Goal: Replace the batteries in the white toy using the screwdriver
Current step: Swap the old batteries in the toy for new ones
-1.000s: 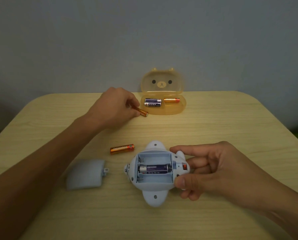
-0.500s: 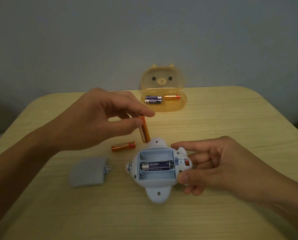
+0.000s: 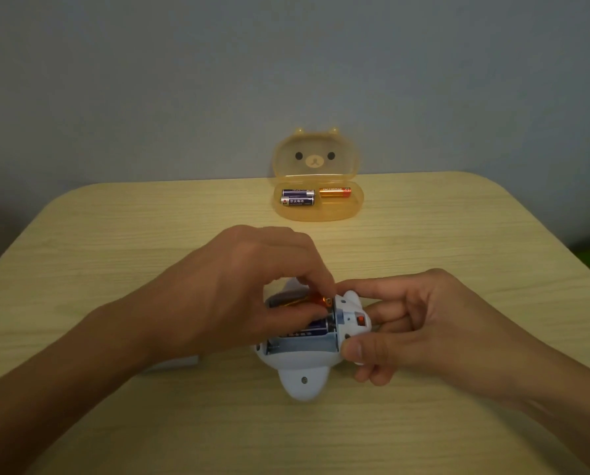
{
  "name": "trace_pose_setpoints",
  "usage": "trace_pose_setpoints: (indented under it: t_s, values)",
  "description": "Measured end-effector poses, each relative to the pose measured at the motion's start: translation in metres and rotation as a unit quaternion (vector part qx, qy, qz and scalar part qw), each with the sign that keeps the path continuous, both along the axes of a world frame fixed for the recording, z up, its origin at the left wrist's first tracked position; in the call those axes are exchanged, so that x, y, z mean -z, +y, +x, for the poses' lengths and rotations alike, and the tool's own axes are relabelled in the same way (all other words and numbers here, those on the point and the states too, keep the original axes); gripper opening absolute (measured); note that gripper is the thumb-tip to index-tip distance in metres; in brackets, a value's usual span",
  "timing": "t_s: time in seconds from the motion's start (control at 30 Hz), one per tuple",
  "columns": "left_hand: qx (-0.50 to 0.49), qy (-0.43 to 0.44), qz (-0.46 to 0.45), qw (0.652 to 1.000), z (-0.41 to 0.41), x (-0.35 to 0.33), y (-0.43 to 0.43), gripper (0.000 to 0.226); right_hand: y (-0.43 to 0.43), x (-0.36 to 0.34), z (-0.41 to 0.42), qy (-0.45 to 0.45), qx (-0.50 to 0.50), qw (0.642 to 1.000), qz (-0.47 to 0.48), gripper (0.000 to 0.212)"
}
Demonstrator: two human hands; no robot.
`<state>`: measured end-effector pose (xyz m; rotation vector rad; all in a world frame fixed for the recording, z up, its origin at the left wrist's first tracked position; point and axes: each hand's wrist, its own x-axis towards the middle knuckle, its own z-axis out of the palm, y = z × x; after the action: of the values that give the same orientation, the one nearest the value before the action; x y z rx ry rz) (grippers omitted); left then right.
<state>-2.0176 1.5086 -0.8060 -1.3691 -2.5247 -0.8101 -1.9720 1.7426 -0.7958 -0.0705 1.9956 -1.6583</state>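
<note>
the left hand (image 3: 242,296) pinches an orange battery (image 3: 312,299) between thumb and fingertips, holding it slightly tilted over the far slot of the open battery bay. the right hand (image 3: 420,323) grips the right end of the white toy (image 3: 304,380), thumb on the near edge and fingers curled behind. it steadies the toy, which lies belly-up on the table (image 3: 458,234) in front of the person.

the task looks about midway. the bay is uncovered, so the unscrewing seems done. a blue battery (image 3: 304,332) lies in the middle slot, and the near slot (image 3: 300,347) is empty. still to do, by the look of it: seat the orange cell, fill the near slot, refit the cover and drive its screw.

at the far side stands an open bear-faced case (image 3: 321,217) holding two blue cells (image 3: 297,197) and one orange cell (image 3: 334,192). a pale patch (image 3: 180,363) under the left forearm may be the cover. no screwdriver is in view. the left hand hides much of the bay, so how the contacts line up cannot be told.
</note>
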Motion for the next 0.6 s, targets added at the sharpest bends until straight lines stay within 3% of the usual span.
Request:
trace_pose_setpoints:
  t_s: [0.4, 0.6]
  values:
    - [0.014, 0.032, -0.068, 0.997, -0.004, 0.002, -0.012, 0.026, -0.003, 0.001, 0.001, -0.004, 0.009, 1.0, -0.001, 0.061]
    - [-0.05, -0.051, 0.031, 0.997, -0.015, -0.001, -0.03, 0.012, -0.001, -0.002, 0.0, 0.001, 0.007, 1.0, 0.016, 0.062]
